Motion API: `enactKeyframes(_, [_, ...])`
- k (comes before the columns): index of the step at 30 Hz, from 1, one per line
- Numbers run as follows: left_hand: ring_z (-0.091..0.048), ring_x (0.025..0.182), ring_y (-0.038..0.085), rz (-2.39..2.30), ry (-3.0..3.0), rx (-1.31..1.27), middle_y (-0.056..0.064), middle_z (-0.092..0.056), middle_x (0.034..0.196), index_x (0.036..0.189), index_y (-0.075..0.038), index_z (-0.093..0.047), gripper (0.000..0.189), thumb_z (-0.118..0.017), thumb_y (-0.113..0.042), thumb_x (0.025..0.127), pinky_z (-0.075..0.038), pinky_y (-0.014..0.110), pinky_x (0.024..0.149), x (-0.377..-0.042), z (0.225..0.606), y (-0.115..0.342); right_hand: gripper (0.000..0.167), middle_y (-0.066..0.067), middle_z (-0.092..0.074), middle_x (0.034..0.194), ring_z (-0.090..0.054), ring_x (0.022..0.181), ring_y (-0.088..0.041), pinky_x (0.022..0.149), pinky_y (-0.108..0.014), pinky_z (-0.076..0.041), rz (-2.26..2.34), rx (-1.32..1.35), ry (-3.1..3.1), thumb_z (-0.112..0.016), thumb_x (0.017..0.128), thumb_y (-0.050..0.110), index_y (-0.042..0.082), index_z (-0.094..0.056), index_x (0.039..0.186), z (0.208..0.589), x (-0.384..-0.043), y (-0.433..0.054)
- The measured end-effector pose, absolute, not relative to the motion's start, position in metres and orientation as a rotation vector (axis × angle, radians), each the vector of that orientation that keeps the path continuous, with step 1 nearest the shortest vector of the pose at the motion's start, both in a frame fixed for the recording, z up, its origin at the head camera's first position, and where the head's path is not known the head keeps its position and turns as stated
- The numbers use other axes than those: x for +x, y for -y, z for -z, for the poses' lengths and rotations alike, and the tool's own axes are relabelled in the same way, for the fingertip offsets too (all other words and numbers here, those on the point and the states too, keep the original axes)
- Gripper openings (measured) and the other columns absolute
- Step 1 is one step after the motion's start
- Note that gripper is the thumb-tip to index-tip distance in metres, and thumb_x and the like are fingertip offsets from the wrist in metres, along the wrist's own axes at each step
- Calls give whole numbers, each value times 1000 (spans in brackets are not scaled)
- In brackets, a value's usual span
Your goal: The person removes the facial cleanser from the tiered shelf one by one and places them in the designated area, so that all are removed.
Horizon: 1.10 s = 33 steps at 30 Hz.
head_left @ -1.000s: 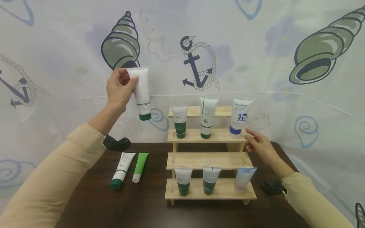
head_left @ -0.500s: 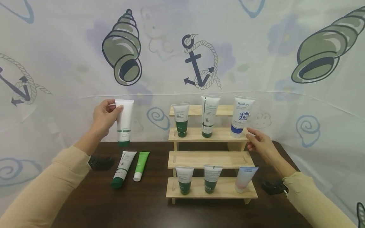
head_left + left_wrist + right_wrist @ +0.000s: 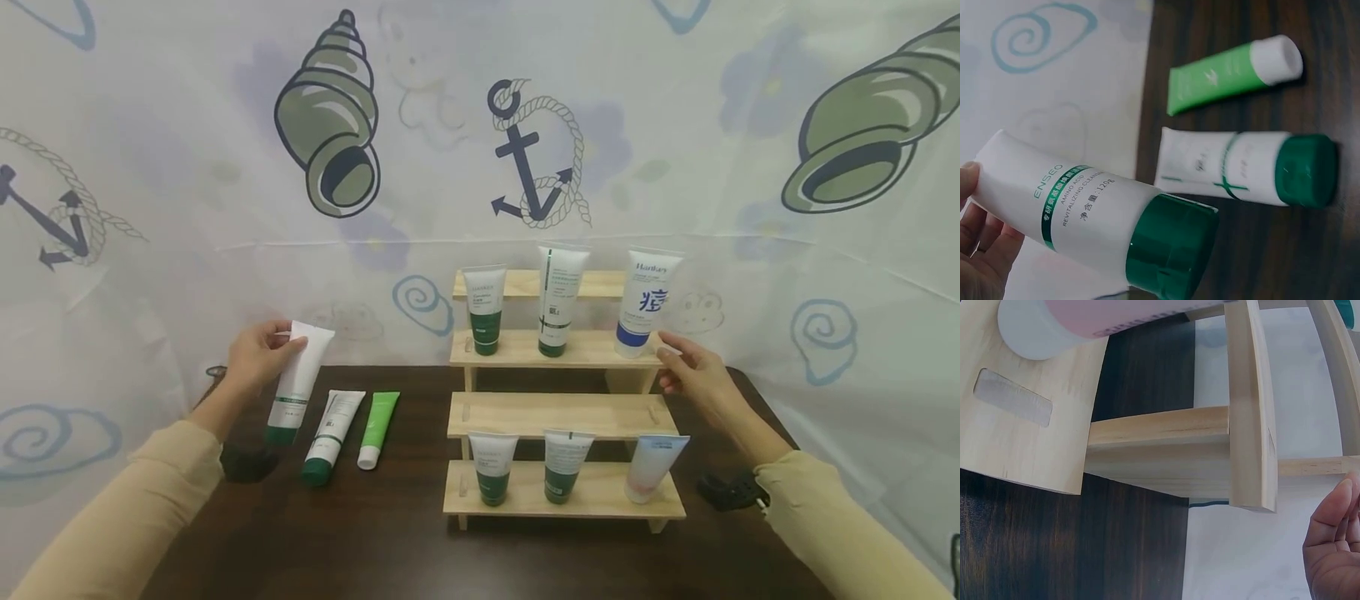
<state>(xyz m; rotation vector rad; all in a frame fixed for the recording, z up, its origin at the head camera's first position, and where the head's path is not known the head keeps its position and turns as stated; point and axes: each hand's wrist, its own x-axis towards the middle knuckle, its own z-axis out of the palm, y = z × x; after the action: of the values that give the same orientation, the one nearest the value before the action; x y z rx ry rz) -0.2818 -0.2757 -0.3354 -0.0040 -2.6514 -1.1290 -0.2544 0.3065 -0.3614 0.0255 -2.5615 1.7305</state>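
My left hand pinches the flat end of a white cleanser tube with a green cap, tilted cap-down at the table's left. The left wrist view shows its printed label and green band. Right beside it lie a white tube with a green cap and a slim green tube with a white cap. At the other side, my right hand grips the right end of a tiered wooden rack at an upper shelf, thumb and fingertips at the wood, just below the blue-and-white tube.
Two more white-and-green tubes stand on that upper shelf. On the lowest shelf are two small white-and-green tubes and a pale blue-pink tube. A patterned cloth hangs behind the dark table.
My left hand has come down and leftward with the cleanser tube, from high before the cloth to beside the lying tubes. My right hand stays at the rack.
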Motion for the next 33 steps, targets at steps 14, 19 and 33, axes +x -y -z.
enactKeyframes(14, [-56, 104, 47, 1050, 2791, 153, 37, -51, 122, 129, 9, -46, 50, -54, -27, 95, -52, 51, 79, -284, 379, 298, 61, 4, -56, 82, -55, 67, -3, 64, -18, -52, -1758, 32, 2564, -45, 99, 32, 3, -22, 148, 361, -255, -308])
enactKeyframes(19, [-55, 104, 47, 1005, 2811, 204, 36, -53, 120, 126, 10, -48, 48, -55, -26, 94, -51, 49, 79, -285, 393, 304, 61, 3, -56, 83, -55, 67, -2, 64, -18, -52, -1761, 45, 2558, -45, 99, 32, 2, -22, 148, 362, -254, -308])
enactKeyframes(33, [-51, 108, 48, 976, 2851, 353, 35, -50, 122, 128, 11, -46, 50, -55, -23, 93, -47, 52, 83, -289, 412, 309, 61, 4, -56, 81, -55, 65, -3, 64, -20, -53, -1734, 47, 2562, -46, 99, 30, 0, -23, 147, 363, -254, -307])
